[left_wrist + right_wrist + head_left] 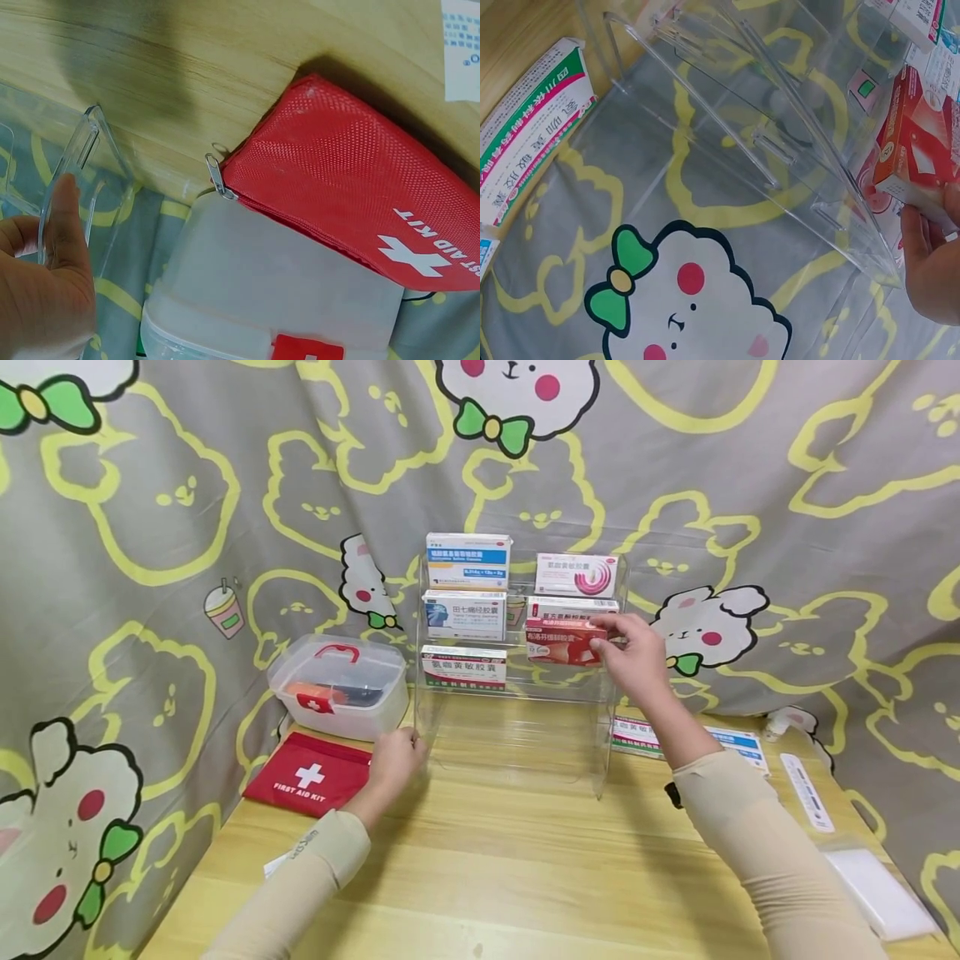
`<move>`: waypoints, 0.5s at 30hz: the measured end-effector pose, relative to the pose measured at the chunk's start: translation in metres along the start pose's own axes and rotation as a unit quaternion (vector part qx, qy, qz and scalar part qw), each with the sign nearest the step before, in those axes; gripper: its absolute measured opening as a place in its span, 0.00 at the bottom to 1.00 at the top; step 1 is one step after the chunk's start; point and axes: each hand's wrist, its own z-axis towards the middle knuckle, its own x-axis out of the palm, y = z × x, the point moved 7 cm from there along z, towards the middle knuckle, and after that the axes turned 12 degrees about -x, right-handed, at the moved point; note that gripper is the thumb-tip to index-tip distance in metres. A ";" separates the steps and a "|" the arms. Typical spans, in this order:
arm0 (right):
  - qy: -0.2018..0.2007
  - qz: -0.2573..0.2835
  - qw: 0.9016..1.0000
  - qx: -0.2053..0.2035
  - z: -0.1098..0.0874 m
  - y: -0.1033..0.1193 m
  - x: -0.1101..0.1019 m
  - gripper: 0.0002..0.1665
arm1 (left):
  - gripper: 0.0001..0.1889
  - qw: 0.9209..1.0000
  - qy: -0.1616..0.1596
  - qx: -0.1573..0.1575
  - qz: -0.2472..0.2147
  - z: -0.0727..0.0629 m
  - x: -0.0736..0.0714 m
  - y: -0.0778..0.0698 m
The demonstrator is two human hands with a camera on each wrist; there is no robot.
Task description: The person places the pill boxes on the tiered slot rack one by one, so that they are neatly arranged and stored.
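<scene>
A clear acrylic display rack (517, 735) stands on the table with medicine boxes on its tiers. My right hand (636, 662) pinches a red medicine box (562, 643) by its right end, at the rack's right column. Just behind it, partly covered, is a white and red box (573, 607); a pink and white box (576, 575) sits on the tier above. In the left wrist view my left hand (52, 292) pinches the rack's clear side panel (79, 161) between thumb and fingers. Three boxes fill the left column, the lowest a green-striped box (463, 668).
Left of the rack are a lidded translucent case (352, 714) and a red first aid pouch (300, 772). To the right lie a green-and-white box (633, 735), a blue-and-white box (738, 745), a white test strip (806, 793) and a white packet (881, 893). A patterned curtain hangs behind.
</scene>
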 end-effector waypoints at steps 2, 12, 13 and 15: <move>0.005 0.002 1.000 -0.001 -0.001 -0.001 0.000 0.16 | 0.09 1.000 0.003 -0.005 0.000 0.000 0.000 0.000; 0.064 -0.068 0.995 -0.023 -0.005 -0.004 0.012 0.16 | 0.09 1.000 0.002 -0.002 0.004 0.000 0.000 -0.001; 0.073 -0.081 0.994 -0.032 -0.005 -0.002 0.014 0.16 | 0.08 1.000 0.001 -0.001 0.004 0.000 0.000 -0.002; 0.089 -0.110 0.989 -0.050 -0.005 0.002 0.016 0.15 | 0.08 1.000 0.000 0.000 0.002 -0.001 -0.001 -0.002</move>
